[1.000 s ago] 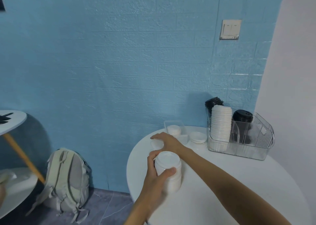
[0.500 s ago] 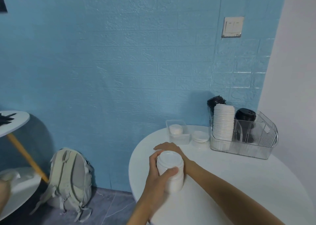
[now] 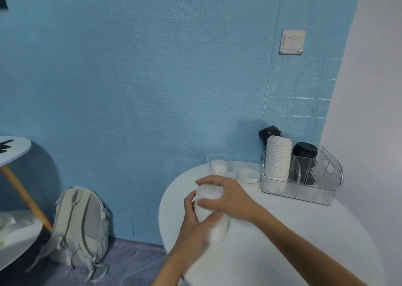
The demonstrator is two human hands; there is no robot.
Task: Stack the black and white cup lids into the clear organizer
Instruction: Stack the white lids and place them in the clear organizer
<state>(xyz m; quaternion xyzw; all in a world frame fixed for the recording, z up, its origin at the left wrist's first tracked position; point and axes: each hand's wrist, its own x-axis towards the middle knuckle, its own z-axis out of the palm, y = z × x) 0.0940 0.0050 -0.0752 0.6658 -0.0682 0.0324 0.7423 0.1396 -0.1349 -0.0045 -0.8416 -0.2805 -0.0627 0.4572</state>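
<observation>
- Gripping a tall stack of white plastic cup lids (image 3: 212,215) near the left edge of the round white table (image 3: 282,242), the left hand (image 3: 195,222) has its fingers and thumb curled round the lower half of the stack from the near side.
- The right hand (image 3: 226,196) covers the top of the same stack, fingers curved over the far rim and thumb pressing on the near side, so it clasps the uppermost lids.
- The stack stands upright on the table, well apart from the clear plastic organizer with ribbed walls (image 3: 322,185), which sits at the table's far right against the textured blue wall (image 3: 152,79).
- Inside the organizer, a tall column of white lids (image 3: 277,159) fills the left compartment, a black domed lid stack (image 3: 304,150) rises in the compartment to its right, and another black lid stack (image 3: 268,132) shows behind the white column.
- A small clear rectangular box (image 3: 219,161) holding a few white lids stands at the far edge of the table, and a short pile of white lids (image 3: 249,176) lies between that box and the organizer.
- A pale grey-green fabric backpack (image 3: 80,222) leans on the floor by the wall, left of the table.
- A second white table with a wooden leg (image 3: 13,153) is at the left edge of the view.
- A cream wall switch (image 3: 292,42) is mounted high on the wall above the organizer.
</observation>
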